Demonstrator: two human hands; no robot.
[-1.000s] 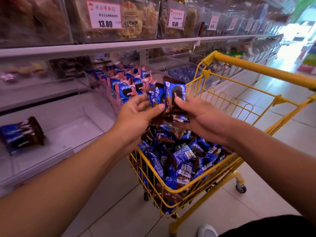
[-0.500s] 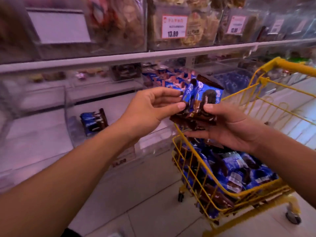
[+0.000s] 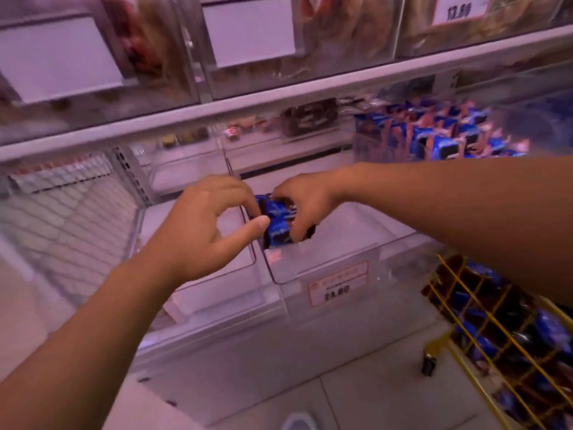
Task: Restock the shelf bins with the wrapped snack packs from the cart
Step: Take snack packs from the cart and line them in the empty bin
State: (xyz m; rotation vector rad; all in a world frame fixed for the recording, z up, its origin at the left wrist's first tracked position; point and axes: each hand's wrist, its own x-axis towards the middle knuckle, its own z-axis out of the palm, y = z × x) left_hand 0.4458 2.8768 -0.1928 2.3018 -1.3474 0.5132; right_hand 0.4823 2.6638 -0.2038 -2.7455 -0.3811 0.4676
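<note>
Both hands clutch one bunch of packs (image 3: 277, 223): the right hand (image 3: 302, 206) curls its grip over the top, the left hand (image 3: 204, 228) pinches the near side. A second ago the bunch hung above the cart (image 3: 502, 330); now it sits low inside the clear bin (image 3: 325, 268), so release looks close. At 2 o'clock a fuller bin (image 3: 434, 138); the bin's left wall crowds the left fingers.
</note>
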